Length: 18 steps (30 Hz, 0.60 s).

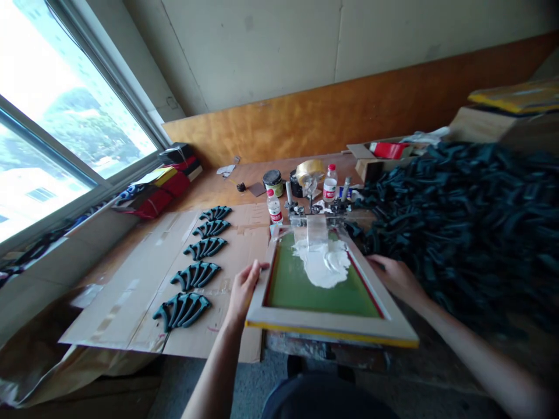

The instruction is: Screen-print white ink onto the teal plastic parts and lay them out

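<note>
A screen-printing frame (334,319) with green mesh lies before me, a thick pool of white ink (325,265) on its upper half. A clear squeegee-like blade (317,231) touches the ink at the far end. My left hand (242,286) is closed at the left edge of the frame, a small dark tip showing at its fingertips; what it belongs to is unclear. My right hand (397,279) reaches to the right edge, fingers bent and partly hidden, with something dark between them. A metal clamp (301,218) stands behind the frame.
Fanned rows of dark green curved pieces (183,311) lie on cardboard (117,302) at left. A large heap of similar pieces (458,233) fills the right side. Behind stand red-capped bottles (275,206), an ink can (273,181) and a tape roll (310,171).
</note>
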Available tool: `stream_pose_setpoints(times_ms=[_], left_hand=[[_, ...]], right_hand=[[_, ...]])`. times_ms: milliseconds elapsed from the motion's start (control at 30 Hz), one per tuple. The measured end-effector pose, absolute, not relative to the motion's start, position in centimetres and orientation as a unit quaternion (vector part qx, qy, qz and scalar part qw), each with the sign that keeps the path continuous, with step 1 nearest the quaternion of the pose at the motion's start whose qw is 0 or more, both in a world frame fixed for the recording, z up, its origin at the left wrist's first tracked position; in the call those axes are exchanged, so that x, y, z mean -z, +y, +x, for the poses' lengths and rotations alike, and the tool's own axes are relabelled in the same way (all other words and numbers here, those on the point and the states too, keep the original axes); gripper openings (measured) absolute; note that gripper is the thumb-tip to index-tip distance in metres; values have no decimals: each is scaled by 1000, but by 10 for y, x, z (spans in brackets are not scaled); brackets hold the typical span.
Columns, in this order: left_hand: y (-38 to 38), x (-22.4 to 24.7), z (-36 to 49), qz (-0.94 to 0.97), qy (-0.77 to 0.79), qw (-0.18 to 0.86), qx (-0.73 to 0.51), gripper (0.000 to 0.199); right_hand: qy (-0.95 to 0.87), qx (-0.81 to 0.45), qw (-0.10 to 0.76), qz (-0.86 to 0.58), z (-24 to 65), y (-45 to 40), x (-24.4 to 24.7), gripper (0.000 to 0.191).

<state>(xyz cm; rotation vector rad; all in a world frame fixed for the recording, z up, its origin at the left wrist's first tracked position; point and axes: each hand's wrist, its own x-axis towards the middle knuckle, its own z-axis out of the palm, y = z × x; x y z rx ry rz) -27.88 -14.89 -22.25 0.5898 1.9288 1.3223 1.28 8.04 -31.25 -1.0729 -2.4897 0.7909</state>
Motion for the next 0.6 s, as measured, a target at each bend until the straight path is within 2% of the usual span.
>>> stream_pose_setpoints(times_ms=[67,133,200,267,367,467,600], left_hand=[[-171,265,-272,223,760,391,-468,64],[-182,304,-268,221,790,381,-427,68],[-184,331,-266,224,825,355,-379,65],[-184,345,-266,233,842,342,-346,60],[-183,349,-268,247,841,345,-335,56],[-185,348,-268,253,837,347,-338,53],[-185,344,-265,252,834,350,-343,52]], right_hand=[[-862,-279,194,-375,-1,96,303,37],[-881,-249,228,-330,-32,95,295,47],[-914,-193,209,-290,-66,84,288,57],[-941,-161,131,-267,-93,72,283,46],[-955,-161,37,-247,-105,66,280,17],[-955,-146,31,-257,-94,67,282,6],[-957,-99,57,-266,-76,53,295,8]])
